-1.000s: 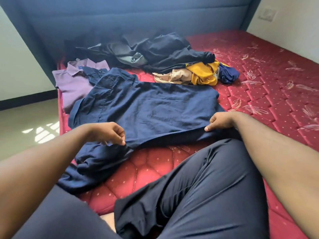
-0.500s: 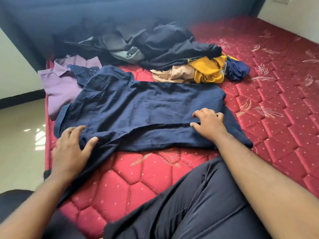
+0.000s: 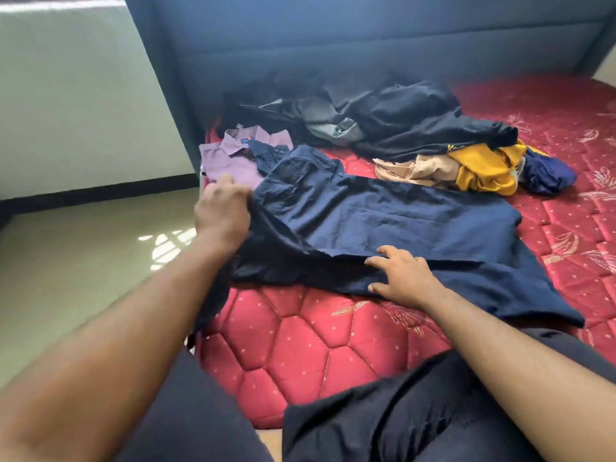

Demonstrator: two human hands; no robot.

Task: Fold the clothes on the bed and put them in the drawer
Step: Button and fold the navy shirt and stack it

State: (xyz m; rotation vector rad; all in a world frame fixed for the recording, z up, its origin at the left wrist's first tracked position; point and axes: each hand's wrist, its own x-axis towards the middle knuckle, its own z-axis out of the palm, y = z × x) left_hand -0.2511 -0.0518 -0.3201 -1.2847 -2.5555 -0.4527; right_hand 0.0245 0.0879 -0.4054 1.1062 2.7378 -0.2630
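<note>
Left hand (image 3: 222,211) grips navy shirt (image 3: 383,218) at its left edge; right hand (image 3: 401,276) presses flat, fingers spread, on near hem

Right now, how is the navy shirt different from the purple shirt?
The navy shirt lies spread wide in front; the purple shirt is folded small at the bed's edge. The left hand grips the navy one and the right hand presses it; nobody holds the purple one. Both lie on the red mattress.
</note>
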